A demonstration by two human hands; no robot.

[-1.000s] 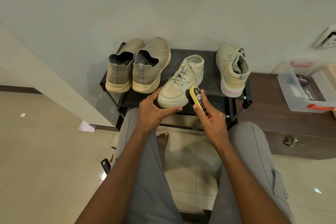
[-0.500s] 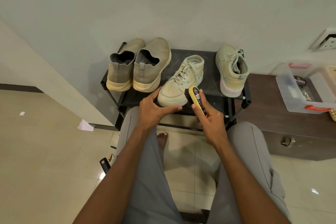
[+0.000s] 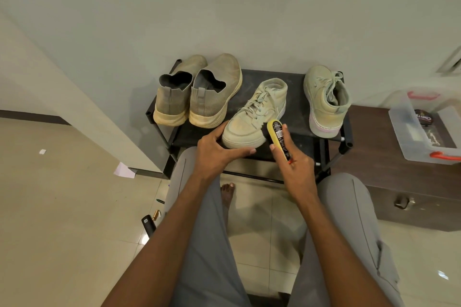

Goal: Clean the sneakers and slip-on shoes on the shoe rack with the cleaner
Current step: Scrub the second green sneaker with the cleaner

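Note:
A pale green lace-up sneaker lies toe toward me on the black shoe rack. My left hand grips its toe from the left and front. My right hand holds a yellow cleaner applicator with a black label, its dark head against the sneaker's right side. The second sneaker stands at the rack's right end. Two grey-beige slip-on shoes sit at the left, heels toward me.
A clear plastic box with orange latches and a small tin rests on a dark wooden cabinet right of the rack. Small items and a paper scrap lie on the tiled floor at left. My knees flank a bare foot.
The applicator has slid slightly along the sneaker's right side in short strokes. My left hand has kept its hold on the toe.

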